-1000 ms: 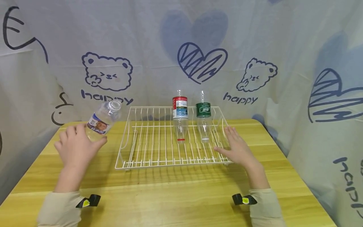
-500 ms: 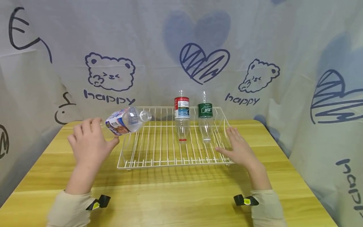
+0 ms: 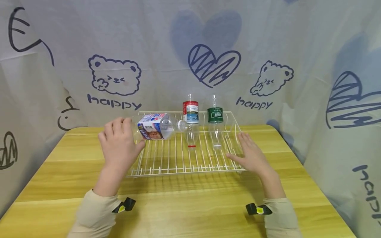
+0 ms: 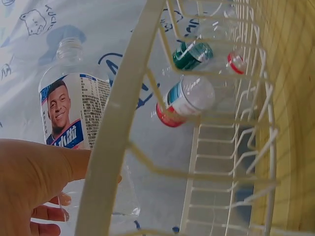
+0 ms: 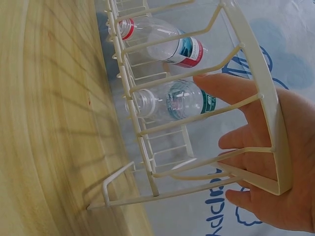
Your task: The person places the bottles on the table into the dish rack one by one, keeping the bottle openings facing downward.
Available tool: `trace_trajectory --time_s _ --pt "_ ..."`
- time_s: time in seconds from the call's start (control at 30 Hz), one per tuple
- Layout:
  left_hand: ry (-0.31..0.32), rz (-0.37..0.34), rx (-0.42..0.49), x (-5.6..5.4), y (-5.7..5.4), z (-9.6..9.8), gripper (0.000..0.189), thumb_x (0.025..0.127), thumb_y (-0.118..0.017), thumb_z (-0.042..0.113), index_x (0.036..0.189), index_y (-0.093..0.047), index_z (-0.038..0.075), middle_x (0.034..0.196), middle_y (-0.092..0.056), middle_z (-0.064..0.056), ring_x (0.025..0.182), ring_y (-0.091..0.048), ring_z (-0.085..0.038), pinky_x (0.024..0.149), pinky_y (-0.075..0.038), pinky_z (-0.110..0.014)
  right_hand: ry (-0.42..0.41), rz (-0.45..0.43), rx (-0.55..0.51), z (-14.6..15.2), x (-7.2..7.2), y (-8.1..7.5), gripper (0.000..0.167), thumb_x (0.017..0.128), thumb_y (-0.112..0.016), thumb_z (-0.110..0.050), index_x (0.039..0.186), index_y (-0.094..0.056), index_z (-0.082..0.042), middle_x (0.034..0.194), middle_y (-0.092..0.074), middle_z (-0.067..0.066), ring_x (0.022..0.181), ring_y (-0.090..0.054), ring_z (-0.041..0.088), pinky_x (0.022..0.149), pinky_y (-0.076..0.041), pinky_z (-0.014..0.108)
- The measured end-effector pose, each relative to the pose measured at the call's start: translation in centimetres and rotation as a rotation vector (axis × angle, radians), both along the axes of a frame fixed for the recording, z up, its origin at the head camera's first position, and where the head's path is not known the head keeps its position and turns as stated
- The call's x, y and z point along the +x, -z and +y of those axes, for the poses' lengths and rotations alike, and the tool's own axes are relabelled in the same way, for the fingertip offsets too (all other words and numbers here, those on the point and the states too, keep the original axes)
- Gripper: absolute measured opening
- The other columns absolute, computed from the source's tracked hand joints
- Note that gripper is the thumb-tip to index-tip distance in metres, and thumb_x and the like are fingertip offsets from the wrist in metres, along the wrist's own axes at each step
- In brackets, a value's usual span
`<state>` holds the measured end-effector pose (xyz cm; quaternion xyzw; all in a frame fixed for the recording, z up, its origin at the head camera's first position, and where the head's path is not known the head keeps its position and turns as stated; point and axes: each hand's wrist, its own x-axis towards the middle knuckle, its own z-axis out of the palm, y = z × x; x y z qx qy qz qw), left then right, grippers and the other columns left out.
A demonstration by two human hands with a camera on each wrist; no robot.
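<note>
My left hand (image 3: 119,147) grips a clear capless bottle (image 3: 157,126) with a blue-and-white label, held on its side above the left part of a white wire rack (image 3: 154,163), neck pointing right. In the left wrist view that bottle (image 4: 74,123) shows beside my thumb. Two bottles stand upside down in the rack: one with a red label (image 3: 190,114) and one with a green label (image 3: 214,115). My right hand (image 3: 250,155) rests with straight fingers against the rack's right side; the right wrist view shows its fingers (image 5: 246,113) behind the rack's end wire (image 5: 256,93).
The rack sits on a wooden table (image 3: 184,201). A printed white cloth (image 3: 190,49) hangs close behind and along both sides of the table. Black straps (image 3: 256,209) sit at both wrists.
My left hand has carried the bottle to the right, from beside the rack to above it, tipping it from slanted upright to lying sideways. The right hand has stayed at the rack's right side.
</note>
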<state>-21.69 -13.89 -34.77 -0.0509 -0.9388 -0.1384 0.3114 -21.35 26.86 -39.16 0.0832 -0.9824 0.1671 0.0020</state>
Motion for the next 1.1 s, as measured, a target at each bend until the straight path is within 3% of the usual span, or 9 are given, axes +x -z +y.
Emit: trace_trajectory --time_s 0.13,0.27,0.5,0.8,1.1 --pt "0.024 0.005 -0.031 -0.3 0.0 1.5 0.083 0.065 -0.088 0.033 0.130 -0.046 0.002 0.128 -0.048 -0.019 0.117 -0.039 -0.040 0.088 -0.035 -0.054 -0.011 0.038 0.020 -0.1 0.1 -0.1 0.100 0.091 -0.056 -0.058 0.154 -0.008 0.002 0.162 -0.007 0.023 0.150 -0.005 0.042 0.121 -0.009 0.054" --pt "0.045 -0.041 -0.071 -0.3 0.0 3.3 0.083 0.066 -0.087 0.037 0.131 -0.046 0.005 0.130 -0.048 -0.018 0.118 -0.040 -0.038 0.089 -0.037 -0.053 -0.021 0.089 0.064 -0.2 0.3 -0.3 0.100 0.090 -0.057 -0.058 0.153 -0.009 0.004 0.161 -0.008 0.025 0.150 -0.007 0.043 0.121 -0.010 0.054" --pt "0.090 -0.073 -0.142 -0.2 0.6 6.1 0.080 0.068 -0.085 0.040 0.130 -0.046 0.007 0.130 -0.049 -0.015 0.120 -0.040 -0.035 0.089 -0.038 -0.049 -0.053 0.201 0.087 -1.0 0.5 -0.9 0.104 0.086 -0.065 -0.053 0.155 -0.008 0.000 0.163 -0.008 0.020 0.151 -0.007 0.039 0.122 -0.011 0.052" --pt "0.109 -0.112 -0.187 -0.4 1.3 7.7 0.078 0.069 -0.084 0.041 0.130 -0.046 0.009 0.131 -0.048 -0.014 0.120 -0.041 -0.035 0.088 -0.038 -0.047 -0.209 0.477 0.012 -3.5 1.1 -1.8 0.106 0.078 -0.076 -0.045 0.155 -0.017 -0.003 0.162 -0.018 0.014 0.151 -0.015 0.033 0.122 -0.016 0.049" --pt "0.154 -0.052 -0.242 0.1 1.9 8.6 0.075 0.069 -0.082 0.041 0.129 -0.048 0.010 0.128 -0.051 -0.013 0.117 -0.045 -0.033 0.089 -0.040 -0.046 -0.419 0.783 -0.045 -5.7 1.1 -1.3 0.095 0.071 -0.080 -0.035 0.147 -0.036 0.003 0.153 -0.038 0.018 0.146 -0.030 0.033 0.123 -0.016 0.035"
